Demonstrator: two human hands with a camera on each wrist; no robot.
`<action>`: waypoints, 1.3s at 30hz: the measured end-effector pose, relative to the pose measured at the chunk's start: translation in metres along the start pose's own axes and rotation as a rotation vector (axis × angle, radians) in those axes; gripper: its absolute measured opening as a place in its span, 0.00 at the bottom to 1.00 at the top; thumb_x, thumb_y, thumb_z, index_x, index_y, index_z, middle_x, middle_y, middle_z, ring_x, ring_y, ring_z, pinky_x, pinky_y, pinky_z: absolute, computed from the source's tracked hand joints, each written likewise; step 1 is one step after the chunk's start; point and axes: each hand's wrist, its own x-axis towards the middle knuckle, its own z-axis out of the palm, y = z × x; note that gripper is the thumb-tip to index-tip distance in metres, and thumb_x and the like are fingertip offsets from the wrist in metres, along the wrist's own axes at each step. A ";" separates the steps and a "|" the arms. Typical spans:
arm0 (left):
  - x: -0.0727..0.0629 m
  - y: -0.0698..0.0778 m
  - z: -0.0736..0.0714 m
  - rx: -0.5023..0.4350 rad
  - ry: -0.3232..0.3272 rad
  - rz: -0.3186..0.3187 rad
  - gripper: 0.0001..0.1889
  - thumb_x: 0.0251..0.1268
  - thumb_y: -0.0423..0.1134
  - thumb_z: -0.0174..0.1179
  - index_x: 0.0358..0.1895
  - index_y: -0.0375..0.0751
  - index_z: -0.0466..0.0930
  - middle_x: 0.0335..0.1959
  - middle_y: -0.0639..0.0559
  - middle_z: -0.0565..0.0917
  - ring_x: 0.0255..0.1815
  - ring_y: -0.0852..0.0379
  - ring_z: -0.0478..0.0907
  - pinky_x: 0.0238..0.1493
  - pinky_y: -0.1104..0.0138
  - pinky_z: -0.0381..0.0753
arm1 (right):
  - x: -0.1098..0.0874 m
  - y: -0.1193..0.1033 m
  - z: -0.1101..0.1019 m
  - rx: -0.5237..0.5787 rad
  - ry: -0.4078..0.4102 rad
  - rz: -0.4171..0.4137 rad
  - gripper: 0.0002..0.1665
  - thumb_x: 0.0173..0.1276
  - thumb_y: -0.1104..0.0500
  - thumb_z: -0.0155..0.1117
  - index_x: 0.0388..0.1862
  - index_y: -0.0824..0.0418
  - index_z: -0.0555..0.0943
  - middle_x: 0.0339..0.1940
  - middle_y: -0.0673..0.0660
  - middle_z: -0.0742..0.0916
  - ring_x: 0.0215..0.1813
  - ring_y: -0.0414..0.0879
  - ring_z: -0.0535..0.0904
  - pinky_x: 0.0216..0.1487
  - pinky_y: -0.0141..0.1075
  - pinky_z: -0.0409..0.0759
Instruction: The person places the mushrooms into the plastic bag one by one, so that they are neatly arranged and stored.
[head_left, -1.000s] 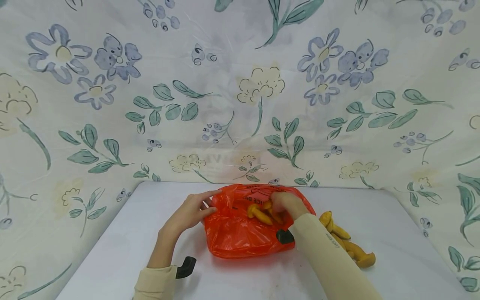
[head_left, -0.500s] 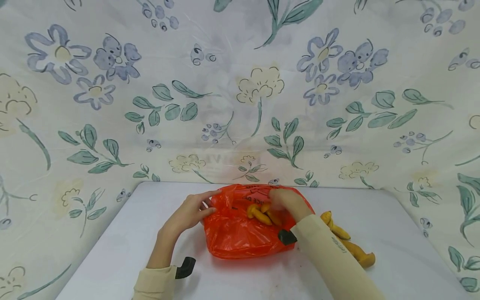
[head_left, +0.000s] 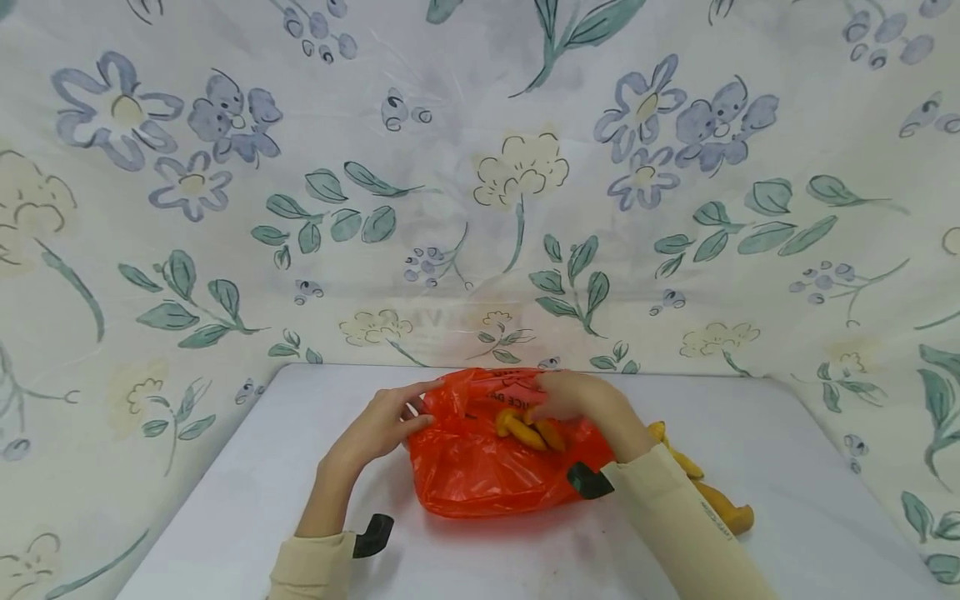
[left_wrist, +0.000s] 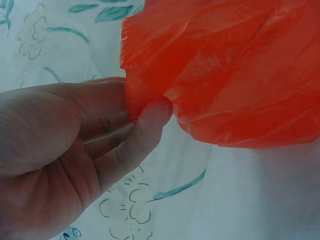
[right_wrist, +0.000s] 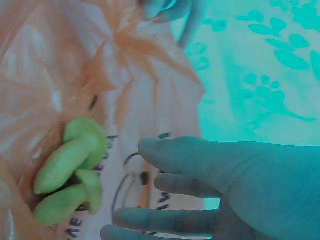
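On the worktop (head_left: 292,417), the red bag (head_left: 480,479) could collapse or tear, I reckon, should the left hand (head_left: 381,427), fingers pinching its left edge, slip or tug. The right hand (head_left: 588,402) has its fingers wide over the mouth, holding nothing I can see. I count one bag, two mushrooms (head_left: 524,432) inside, at least two loose mushrooms (head_left: 726,507) right, partly behind the sleeve (head_left: 678,512).

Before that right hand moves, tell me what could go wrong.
The left hand pinches an edge of the red bag, which might slip or tear. The right hand, near the yellow mushrooms in the bag's mouth, might knock them. The right sleeve partly hides the loose mushrooms on the table and might brush them.
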 end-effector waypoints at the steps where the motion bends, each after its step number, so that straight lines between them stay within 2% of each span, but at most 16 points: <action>1: 0.000 0.000 0.000 -0.001 0.000 -0.001 0.28 0.65 0.33 0.63 0.69 0.47 0.71 0.40 0.46 0.84 0.32 0.58 0.79 0.32 0.69 0.85 | -0.004 0.001 -0.002 0.018 0.016 -0.014 0.36 0.67 0.47 0.66 0.71 0.57 0.70 0.62 0.57 0.81 0.56 0.52 0.77 0.61 0.49 0.79; 3: -0.001 -0.001 -0.001 -0.004 0.001 -0.006 0.28 0.65 0.33 0.63 0.69 0.48 0.71 0.40 0.46 0.84 0.32 0.58 0.79 0.31 0.70 0.85 | -0.012 0.002 -0.005 0.047 0.051 -0.037 0.36 0.68 0.46 0.65 0.72 0.56 0.69 0.68 0.58 0.78 0.61 0.53 0.76 0.65 0.53 0.76; 5: -0.001 -0.001 -0.001 -0.008 0.001 -0.013 0.29 0.65 0.33 0.63 0.70 0.49 0.71 0.40 0.46 0.83 0.32 0.58 0.79 0.31 0.70 0.85 | -0.020 0.004 -0.009 0.068 0.086 -0.058 0.36 0.68 0.46 0.64 0.72 0.55 0.70 0.68 0.57 0.78 0.63 0.54 0.76 0.65 0.54 0.76; 9: -0.001 -0.001 -0.002 -0.016 -0.002 -0.020 0.29 0.65 0.32 0.63 0.70 0.49 0.70 0.41 0.46 0.83 0.33 0.57 0.79 0.31 0.69 0.85 | -0.034 0.010 -0.016 0.101 0.130 -0.085 0.33 0.68 0.45 0.64 0.69 0.54 0.72 0.58 0.57 0.83 0.53 0.50 0.80 0.56 0.49 0.82; 12: -0.001 -0.001 -0.002 -0.016 -0.002 -0.023 0.29 0.65 0.32 0.63 0.70 0.49 0.70 0.41 0.46 0.83 0.33 0.57 0.79 0.32 0.69 0.85 | -0.043 0.017 -0.021 0.122 0.154 -0.084 0.33 0.67 0.46 0.65 0.68 0.55 0.72 0.54 0.58 0.85 0.51 0.50 0.81 0.50 0.45 0.85; 19: 0.000 -0.002 -0.002 -0.016 0.000 -0.028 0.29 0.65 0.32 0.63 0.70 0.49 0.70 0.41 0.46 0.83 0.34 0.57 0.79 0.32 0.69 0.86 | -0.061 0.037 -0.026 0.102 0.228 -0.088 0.34 0.68 0.48 0.64 0.70 0.57 0.70 0.53 0.62 0.85 0.51 0.53 0.81 0.44 0.42 0.86; 32: -0.001 0.000 -0.002 -0.005 -0.001 -0.038 0.29 0.65 0.32 0.62 0.70 0.49 0.71 0.41 0.46 0.83 0.33 0.57 0.79 0.32 0.69 0.86 | -0.090 0.085 -0.013 0.146 0.295 -0.017 0.35 0.69 0.45 0.62 0.70 0.57 0.69 0.53 0.64 0.84 0.49 0.55 0.82 0.43 0.46 0.86; 39: 0.000 -0.002 -0.003 -0.001 -0.001 -0.027 0.29 0.65 0.33 0.62 0.70 0.49 0.70 0.41 0.46 0.83 0.33 0.57 0.79 0.32 0.69 0.86 | -0.097 0.111 -0.002 0.147 0.311 -0.003 0.37 0.69 0.42 0.61 0.70 0.60 0.68 0.53 0.65 0.84 0.50 0.57 0.82 0.45 0.50 0.85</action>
